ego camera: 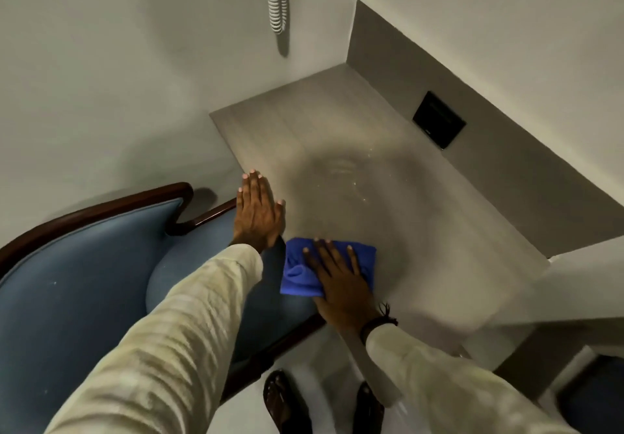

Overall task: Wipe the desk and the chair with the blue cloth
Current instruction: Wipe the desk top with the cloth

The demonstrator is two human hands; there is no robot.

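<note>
Two hands are on the desk (422, 231), a pale grey top set into a corner of white walls; the right hand (341, 281) lies flat, fingers spread, pressing down on the blue cloth (297, 275), which sits bunched at the desk's near left edge, just beside the chair; the hand covers the cloth's right part and grips nothing, palm down on the fabric. The left hand (258, 212) rests flat and empty at the desk's left edge, fingers together and pointing away from the person, well forward of the cloth and not touching it. Both arms wear cream sleeves (175, 332); a dark cord bracelet (380, 322) circles the right wrist. The chair (84, 281), blue upholstery in a dark wooden frame, stands at the left, its seat pushed up against the desk's edge and partly under the left forearm. Faint streaks and small specks show on the desktop beyond the cloth. A black panel (439, 119) is set in the grey upstand behind the desk; a coiled white cord (277, 5) hangs on the wall above; two feet in dark sandals (287, 403) stand on the floor below.
</note>
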